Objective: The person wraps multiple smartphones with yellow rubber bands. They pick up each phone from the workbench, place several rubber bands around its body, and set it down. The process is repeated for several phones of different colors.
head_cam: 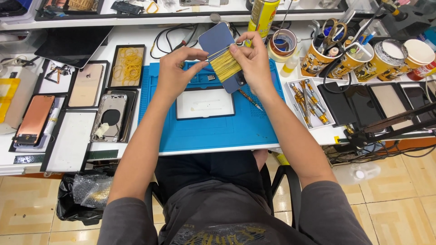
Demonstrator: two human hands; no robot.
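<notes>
Above a blue mat [204,131] on the worktop [136,38], both hands pinch a dark blue phone [217,41] wrapped in yellow rubber bands [225,66]: the left hand [175,75] closed on its edge, the right hand [254,63] gripping the bands. A band could snap or slip loose under tension. A yellow can [263,16] stands behind; patterned orange cups [318,59] sit right.

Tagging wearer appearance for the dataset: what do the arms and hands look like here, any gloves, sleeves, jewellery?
Both hands are bare: no gloves on the left hand or the right hand, and no rings, watch or wristband visible. Forearms are uncovered. Short dark grey sleeves end above the elbows, part of a dark grey T-shirt with a yellowish print on the front. No cables or markings on the arms.
</notes>
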